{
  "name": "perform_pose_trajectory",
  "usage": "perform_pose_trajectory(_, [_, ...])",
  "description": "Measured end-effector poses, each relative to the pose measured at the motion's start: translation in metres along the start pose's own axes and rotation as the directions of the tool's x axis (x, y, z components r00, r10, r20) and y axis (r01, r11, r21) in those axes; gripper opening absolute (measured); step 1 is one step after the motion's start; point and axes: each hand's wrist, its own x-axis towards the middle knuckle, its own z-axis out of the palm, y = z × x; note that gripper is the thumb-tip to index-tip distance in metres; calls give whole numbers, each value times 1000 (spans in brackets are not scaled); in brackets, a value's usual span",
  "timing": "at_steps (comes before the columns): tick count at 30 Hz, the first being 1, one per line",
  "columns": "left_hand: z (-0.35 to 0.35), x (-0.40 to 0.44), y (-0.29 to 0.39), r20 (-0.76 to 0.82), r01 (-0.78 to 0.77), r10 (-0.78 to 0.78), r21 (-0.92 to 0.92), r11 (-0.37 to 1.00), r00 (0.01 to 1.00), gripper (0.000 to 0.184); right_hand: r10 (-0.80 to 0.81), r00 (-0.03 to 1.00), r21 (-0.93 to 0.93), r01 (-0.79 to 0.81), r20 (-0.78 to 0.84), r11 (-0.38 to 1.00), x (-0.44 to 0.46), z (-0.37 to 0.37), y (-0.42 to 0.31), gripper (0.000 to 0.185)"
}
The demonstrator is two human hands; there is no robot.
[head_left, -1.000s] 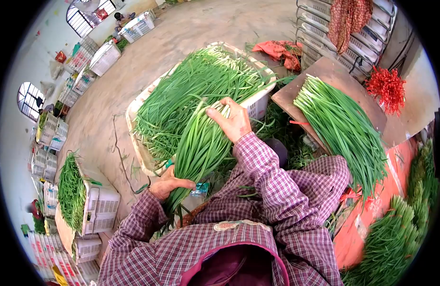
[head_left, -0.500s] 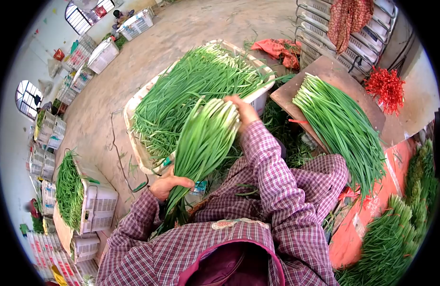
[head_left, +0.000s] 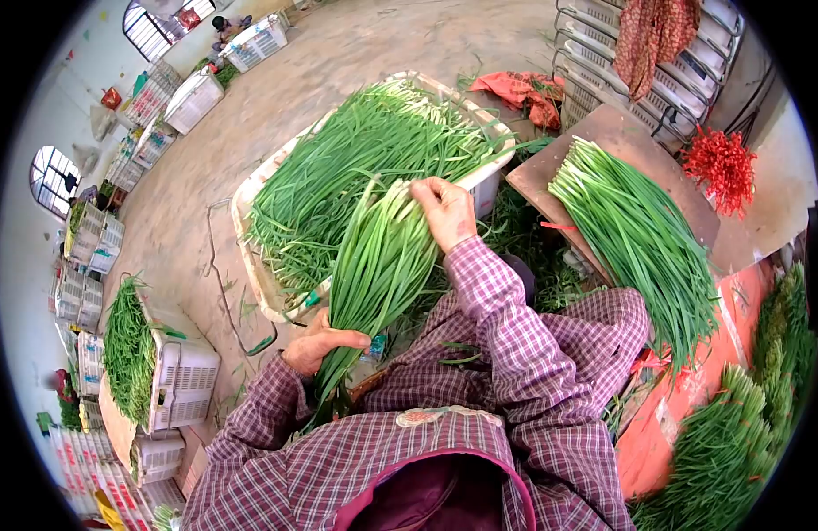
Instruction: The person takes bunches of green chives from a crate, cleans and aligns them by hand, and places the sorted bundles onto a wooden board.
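Note:
A bunch of green garlic chives (head_left: 382,265) slants across my lap, its pale stem ends up and its leaf tips down. My left hand (head_left: 319,343) is wrapped round its lower leafy part, thumb across the front. At the pale ends, my right hand (head_left: 446,211) has its fingers bent onto the stems, thumb and forefinger close together. Just beyond lies a white crate (head_left: 246,199) heaped with loose chives (head_left: 356,150). To the right, a larger bundle of chives (head_left: 626,230) rests on a brown board (head_left: 542,177), its leaves hanging over the near edge.
Red ties (head_left: 719,168) hang beside the board. More chives (head_left: 719,451) stand at lower right by an orange sheet (head_left: 652,442). A crate with greens (head_left: 183,372) is at left. Stacked crates (head_left: 586,80) stand at upper right. Another person (head_left: 227,31) is far back.
My right hand has turned and shifted slightly left over the pale stem ends, its back now showing more. My left hand keeps its grip on the leaves.

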Motion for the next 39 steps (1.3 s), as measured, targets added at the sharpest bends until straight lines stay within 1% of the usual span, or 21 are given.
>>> perform_pose_trajectory(1, [0, 0, -2, 33, 33, -32, -13, 999, 999, 44, 159, 986, 13, -160, 41, 987, 7, -5, 8, 26])
perform_pose_trajectory(2, [4, 0, 0, 43, 11, -10, -18, 1000, 999, 44, 156, 984, 206, -170, 86, 964, 16, -7, 22, 30])
perform_pose_trajectory(5, [0, 2, -2, 81, -43, 37, 83, 996, 996, 43, 288, 957, 221, -285, 19, 933, 30, -28, 21, 30])
perform_pose_trajectory(8, [7, -6, 6, -7, -67, 68, 115, 991, 998, 40, -213, 951, -144, 184, -224, 972, 26, -51, 4, 24])
perform_pose_trajectory(11, [1, -2, 7, -119, -28, 43, 123, 992, 992, 58, -341, 940, -212, 334, 2, 919, -16, -42, -50, 27])
perform_pose_trajectory(13, [6, -1, 15, -86, -84, 94, 108, 991, 992, 45, -285, 918, -495, 390, 276, 776, -42, -30, -70, 32])
perform_pose_trajectory(15, [5, 3, 15, -24, -187, 195, 196, 963, 980, 48, -310, 926, -663, 372, 217, 650, -49, -15, -64, 22])
perform_pose_trajectory(17, [5, 2, 16, -24, -195, 203, 194, 961, 979, 47, -477, 857, -621, 484, 194, 617, -42, -13, -53, 16])
perform_pose_trajectory(19, [0, -1, 14, -21, -204, 212, 193, 960, 977, 47, -492, 854, -657, 470, 169, 590, -28, -17, -50, 14])
perform_pose_trajectory(20, [-7, -3, 9, -52, -165, 175, 154, 974, 983, 47, -632, 771, -685, 502, 78, 529, -14, -28, -46, 11])
perform_pose_trajectory(22, [-12, -7, 6, -85, -135, 145, 110, 985, 986, 48, -700, 711, -738, 439, -63, 512, 12, -65, -53, 7])
perform_pose_trajectory(25, [-18, -14, 6, -162, -219, 230, 82, 972, 960, 38, -571, 812, -787, 276, -117, 552, 29, -112, -64, 16])
perform_pose_trajectory(27, [-33, -13, 8, -156, -203, 225, 146, 968, 962, 43, -12, 1000, -954, 14, 11, 300, 25, -113, -62, 30])
perform_pose_trajectory(29, [-18, -9, 24, -200, -233, 265, 170, 957, 943, 42, 94, 993, -975, 52, 74, 217, 3, -86, -52, 80])
perform_pose_trajectory(31, [1, 2, 38, -242, -465, 527, 270, 843, 815, 41, -24, 948, -673, 243, 317, 699, -20, -53, -42, 108])
perform_pose_trajectory(32, [-8, 26, 28, -233, -497, 609, 396, 772, 758, 52, 86, 907, -496, 144, 413, 856, -32, -33, -54, 113])
perform_pose_trajectory(33, [2, 31, 35, -227, -503, 614, 398, 767, 756, 52, 49, 879, -261, 87, 475, 961, -37, -12, -39, 115])
perform_pose_trajectory(34, [19, 38, 42, -235, -401, 679, 657, 638, 696, 61, 97, 830, -17, -105, 549, 994, -43, 7, -39, 115])
perform_pose_trajectory(35, [37, 44, 47, -218, -247, 742, 852, 461, 634, 71, 17, 881, 90, -68, 472, 994, -53, 28, -32, 105])
perform_pose_trajectory(37, [67, 49, 40, -87, -141, 767, 964, 227, 636, 90, 94, 944, 376, -216, 317, 901, -56, 42, -25, 84])
perform_pose_trajectory(39, [84, 44, 44, -29, -181, 684, 955, 234, 729, 103, 148, 935, 527, -306, 322, 793, -44, 27, -22, 60])
